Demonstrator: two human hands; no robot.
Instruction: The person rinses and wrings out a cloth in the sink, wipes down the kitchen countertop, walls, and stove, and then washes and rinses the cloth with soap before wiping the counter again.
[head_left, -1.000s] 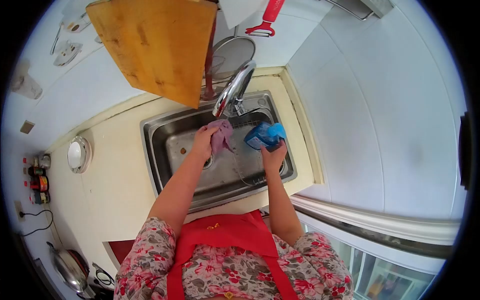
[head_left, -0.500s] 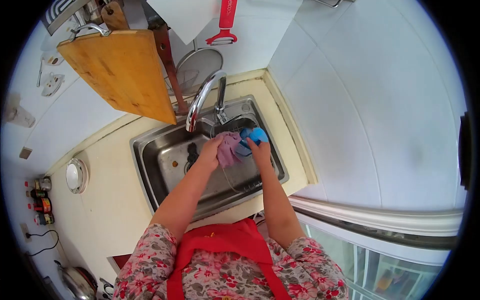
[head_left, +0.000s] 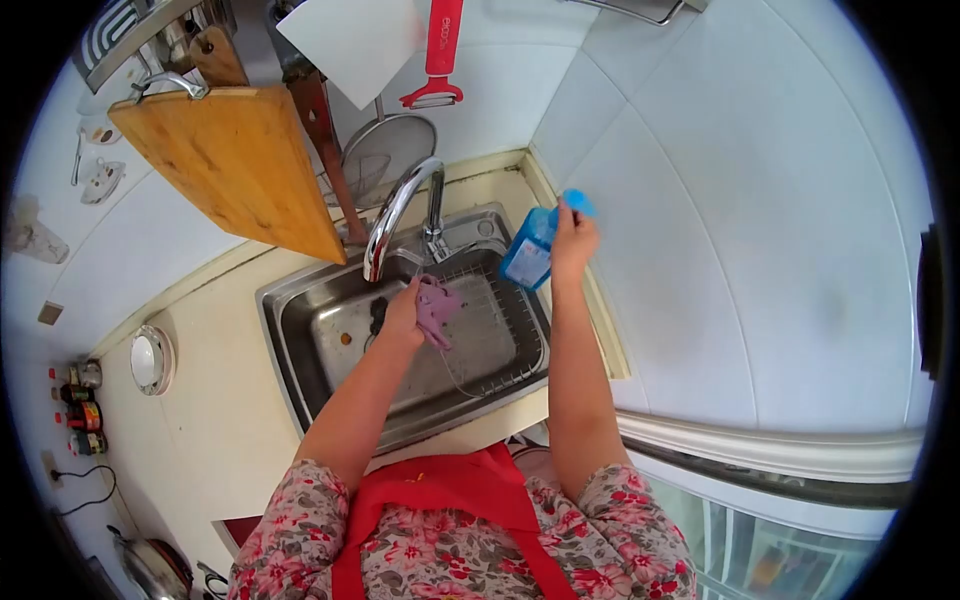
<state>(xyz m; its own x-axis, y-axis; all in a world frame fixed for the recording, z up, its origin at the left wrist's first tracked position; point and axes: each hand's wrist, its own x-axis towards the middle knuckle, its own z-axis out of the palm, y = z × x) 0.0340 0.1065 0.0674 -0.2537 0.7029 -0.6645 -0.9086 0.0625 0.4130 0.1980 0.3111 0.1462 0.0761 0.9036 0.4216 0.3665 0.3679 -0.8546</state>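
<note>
My left hand [head_left: 403, 312] is closed on a crumpled pinkish-purple cloth [head_left: 437, 310], held over the sink [head_left: 400, 410]. My right hand [head_left: 574, 245] grips a blue bottle [head_left: 529, 250] by its neck, just under the bright blue cap. A pale label faces up from the bottle, which is tilted above the right rim of the sink. Below it, a wire rack [head_left: 500, 290] lies in the right part of the basin. The chrome faucet [head_left: 400, 215] arches over the basin beyond my left hand.
A wooden cutting board [head_left: 230, 170] stands at the back left, near a mesh strainer [head_left: 395, 150]. Stacked bowls [head_left: 148, 358] sit on the left counter, with several sauce bottles [head_left: 82, 410] farther left. A red peeler [head_left: 442, 50] hangs on the wall.
My right hand has moved the bottle up and right, out of the basin to above its right edge. The cloth in my left hand has shifted slightly left.
</note>
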